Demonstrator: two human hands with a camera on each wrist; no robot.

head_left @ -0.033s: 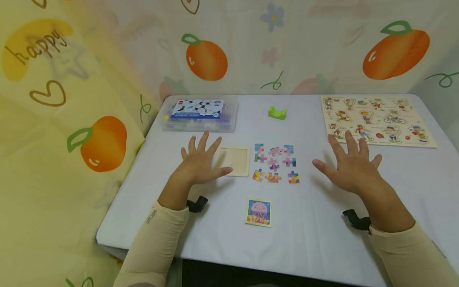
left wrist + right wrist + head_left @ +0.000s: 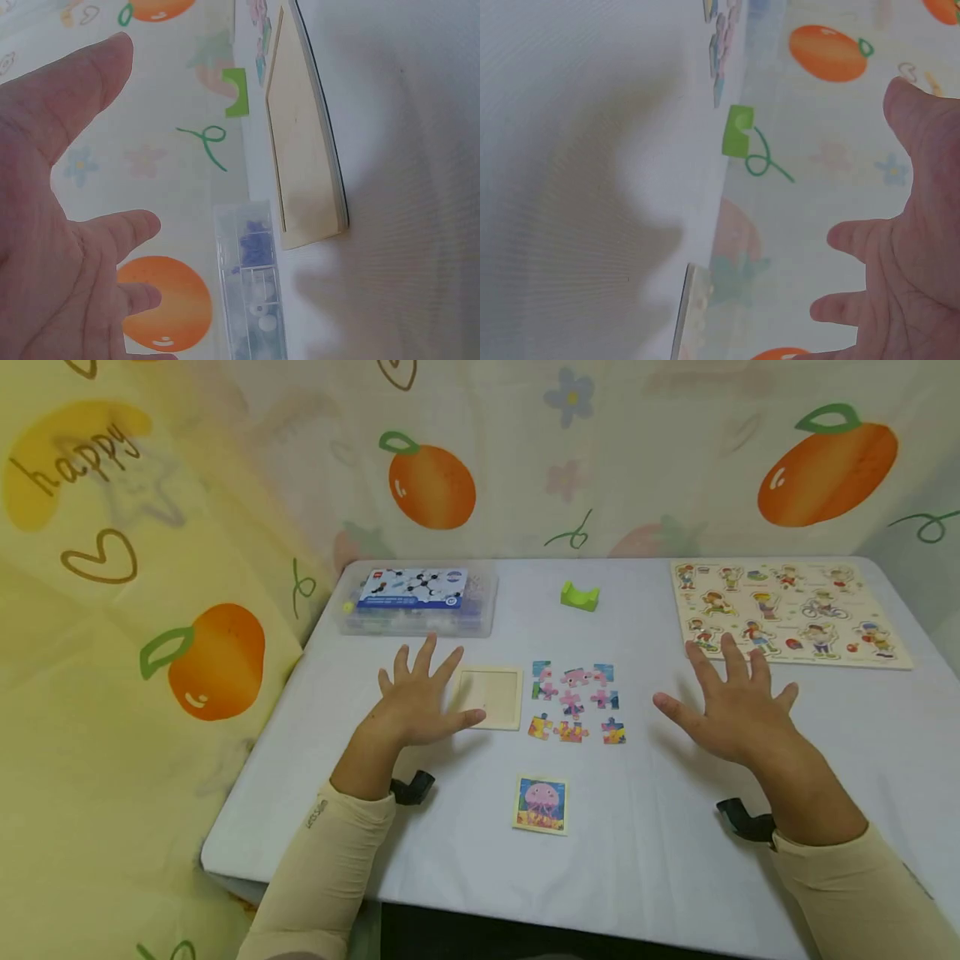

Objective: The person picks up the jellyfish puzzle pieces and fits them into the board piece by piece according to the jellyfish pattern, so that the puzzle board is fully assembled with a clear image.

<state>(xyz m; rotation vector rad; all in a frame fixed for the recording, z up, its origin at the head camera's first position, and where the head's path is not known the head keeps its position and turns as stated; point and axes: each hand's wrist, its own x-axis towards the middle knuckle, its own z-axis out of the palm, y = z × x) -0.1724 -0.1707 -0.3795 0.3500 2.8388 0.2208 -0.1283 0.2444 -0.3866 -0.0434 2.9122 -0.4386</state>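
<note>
My left hand hovers over the table with fingers spread, holding nothing. Its thumb overlaps a square wooden puzzle frame in the head view; the left wrist view shows the bare wooden inside of that frame. To the frame's right lie several loose jigsaw pieces in rough rows, pink, blue and yellow. Nearer the front edge is a small square jellyfish picture. My right hand, also spread and holding nothing, is raised right of the pieces, its fingertips overlapping the lower edge of a large wooden peg board.
A clear plastic case with a molecule-printed card sits at the back left. At the back middle stands a small green curved block. A patterned curtain hangs behind the white-covered table and along its left side.
</note>
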